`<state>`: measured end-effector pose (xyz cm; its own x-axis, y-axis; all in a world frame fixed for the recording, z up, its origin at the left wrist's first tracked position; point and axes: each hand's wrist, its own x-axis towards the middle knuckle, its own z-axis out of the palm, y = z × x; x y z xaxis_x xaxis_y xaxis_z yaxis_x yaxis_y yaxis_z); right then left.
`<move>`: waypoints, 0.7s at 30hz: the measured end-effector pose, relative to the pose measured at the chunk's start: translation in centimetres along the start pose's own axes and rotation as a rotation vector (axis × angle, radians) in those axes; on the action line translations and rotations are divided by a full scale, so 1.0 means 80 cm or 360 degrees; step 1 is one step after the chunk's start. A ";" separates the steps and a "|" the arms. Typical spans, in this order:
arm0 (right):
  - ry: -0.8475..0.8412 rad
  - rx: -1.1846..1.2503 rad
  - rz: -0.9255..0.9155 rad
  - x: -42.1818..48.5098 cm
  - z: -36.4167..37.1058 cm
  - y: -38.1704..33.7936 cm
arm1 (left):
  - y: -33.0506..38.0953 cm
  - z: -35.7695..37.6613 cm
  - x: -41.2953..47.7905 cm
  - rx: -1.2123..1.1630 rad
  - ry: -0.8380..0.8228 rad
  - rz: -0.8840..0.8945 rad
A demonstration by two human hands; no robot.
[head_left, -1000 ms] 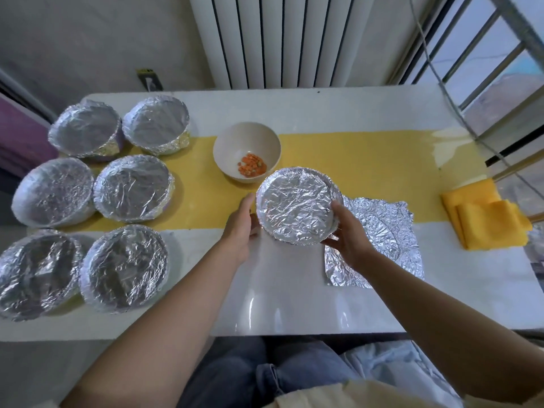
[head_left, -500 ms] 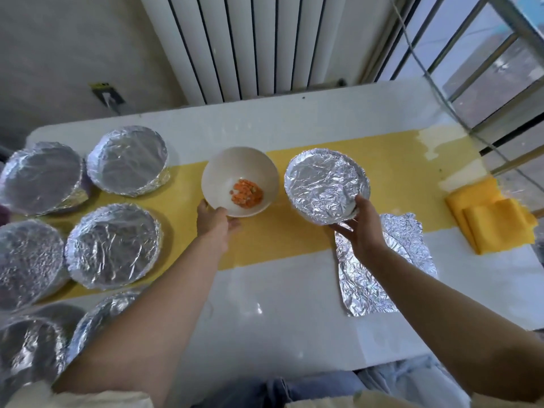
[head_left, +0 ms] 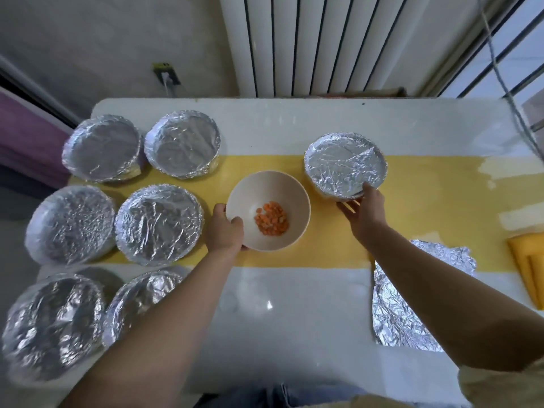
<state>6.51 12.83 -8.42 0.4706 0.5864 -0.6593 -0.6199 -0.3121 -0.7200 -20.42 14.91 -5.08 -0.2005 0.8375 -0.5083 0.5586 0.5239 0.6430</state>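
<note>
An uncovered beige bowl [head_left: 273, 198] with diced carrot pieces [head_left: 271, 218] sits on the yellow strip in the middle of the table. My left hand [head_left: 225, 228] grips its near-left rim, thumb inside the bowl. A foil-covered bowl [head_left: 345, 164] stands to the bowl's right, further back. My right hand [head_left: 365, 212] holds that bowl's near edge, thumb on the foil top and fingers under the rim. A loose crumpled foil sheet [head_left: 412, 304] lies flat at the near right, partly under my right forearm.
Several foil-covered bowls stand in pairs on the left, such as one [head_left: 159, 223] beside my left hand. Folded yellow cloths [head_left: 530, 266] lie at the right edge. The white table [head_left: 294, 313] backs onto a radiator [head_left: 309, 45]; a window grille stands at the right.
My right hand carried the foil-covered bowl from the near middle to the far right of the open bowl. My left hand left it and took the carrot bowl's rim.
</note>
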 end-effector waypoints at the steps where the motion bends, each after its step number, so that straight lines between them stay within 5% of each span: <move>1: 0.0000 -0.0008 0.0016 0.000 0.004 0.003 | -0.005 -0.002 -0.002 0.0033 -0.0010 0.0012; 12: 0.0009 -0.0600 0.0363 -0.040 -0.006 0.020 | -0.044 -0.009 -0.042 -0.0067 0.0001 -0.0004; 17: -0.0616 -0.0754 0.0449 -0.095 -0.010 0.030 | -0.055 -0.002 -0.075 -0.0115 -0.0151 -0.0078; 21: -0.0769 -0.1018 0.0263 -0.133 -0.021 0.044 | -0.070 0.003 -0.107 -0.0137 -0.0191 -0.0105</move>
<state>0.36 4.22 -4.26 -0.0088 0.7075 -0.7066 -0.1104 -0.7030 -0.7025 -21.61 4.77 -4.48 -0.1341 0.7792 -0.6123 0.4753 0.5927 0.6503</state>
